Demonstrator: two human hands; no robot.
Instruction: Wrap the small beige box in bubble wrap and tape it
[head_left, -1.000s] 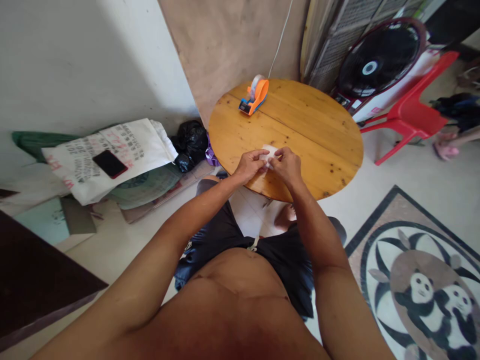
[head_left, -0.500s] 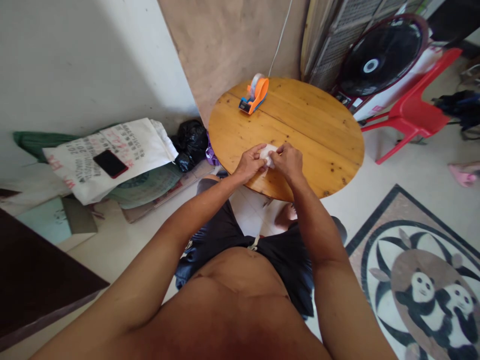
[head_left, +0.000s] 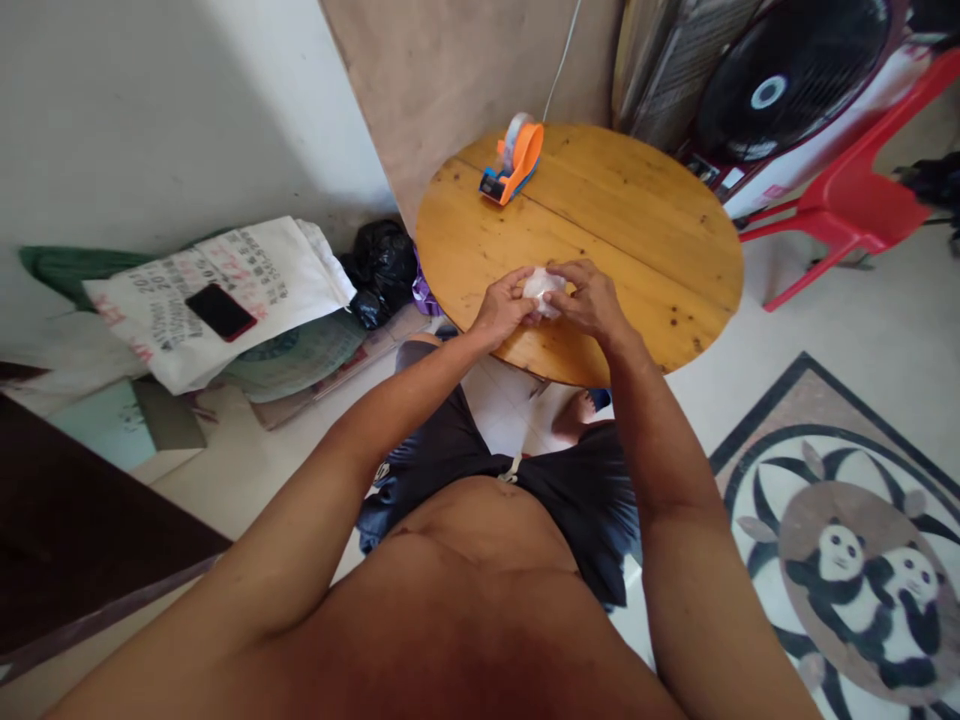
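Note:
Between my two hands is a small, whitish, partly see-through bundle [head_left: 544,291], which looks like crumpled thin plastic; its exact kind cannot be made out. My left hand [head_left: 505,305] grips its left side, fingers curled and thumb pressed on the near face. On the right side my right hand [head_left: 591,300] holds it too, index finger over the top and thumb in front. Both hands are above the near part of the round wooden table [head_left: 645,220]. Farther back on the tabletop stands an orange and blue tape dispenser [head_left: 515,165] with a roll of clear tape.
Left of the table, a black phone [head_left: 220,311] lies on a white printed sack [head_left: 285,262], beside black plastic bags [head_left: 381,262]. A red plastic chair [head_left: 855,205] and a large black fan [head_left: 795,85] stand at the right. A panda-patterned floor design [head_left: 862,570] lies at lower right.
My right hand has turned and spread its fingers around the bundle, so more of the bundle shows. My left hand keeps its hold. The whole view has shifted slightly.

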